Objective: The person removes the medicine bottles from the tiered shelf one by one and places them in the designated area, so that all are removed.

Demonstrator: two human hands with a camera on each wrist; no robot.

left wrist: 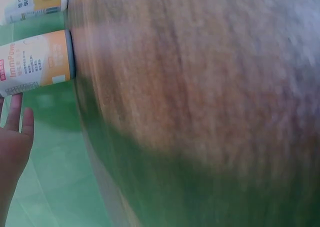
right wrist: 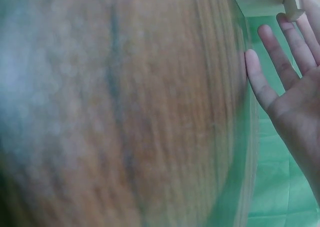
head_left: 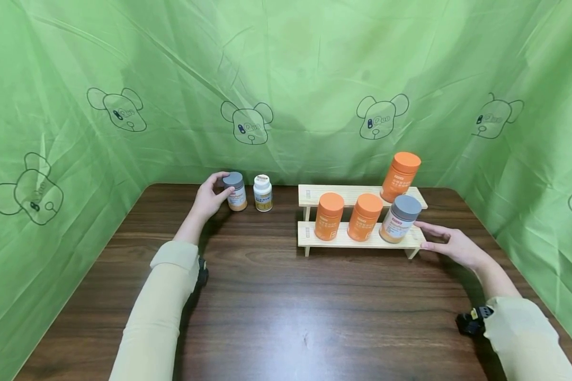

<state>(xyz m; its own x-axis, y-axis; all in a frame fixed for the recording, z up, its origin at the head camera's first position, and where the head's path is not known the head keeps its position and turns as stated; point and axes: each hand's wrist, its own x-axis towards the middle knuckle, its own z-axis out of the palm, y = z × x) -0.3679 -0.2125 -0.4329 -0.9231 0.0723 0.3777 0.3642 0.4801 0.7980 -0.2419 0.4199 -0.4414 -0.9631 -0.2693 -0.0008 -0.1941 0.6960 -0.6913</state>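
Observation:
At the back left of the table, my left hand [head_left: 211, 198] grips a supplement bottle [head_left: 237, 197] with a grey lid, thumb in front and fingers behind its top. In the left wrist view the white-and-orange label of this bottle [left wrist: 37, 62] shows, with fingers [left wrist: 15, 112] beside it. A white-capped bottle [head_left: 263, 194] stands just right of it. My right hand [head_left: 457, 247] is at the right end of the two-tier wooden rack [head_left: 362, 244], fingertips at the lower tier's edge. The right wrist view shows its fingers [right wrist: 280, 59] extended and spread near a rack leg [right wrist: 294, 7].
Two orange bottles [head_left: 329, 217] and a grey-lidded bottle [head_left: 400, 219] stand on the lower tier. Another orange bottle [head_left: 401, 177] stands at the upper tier's right end. Green cloth [head_left: 305, 69] with bear-head drawings encloses the dark wooden table [head_left: 267, 296] at the back and sides.

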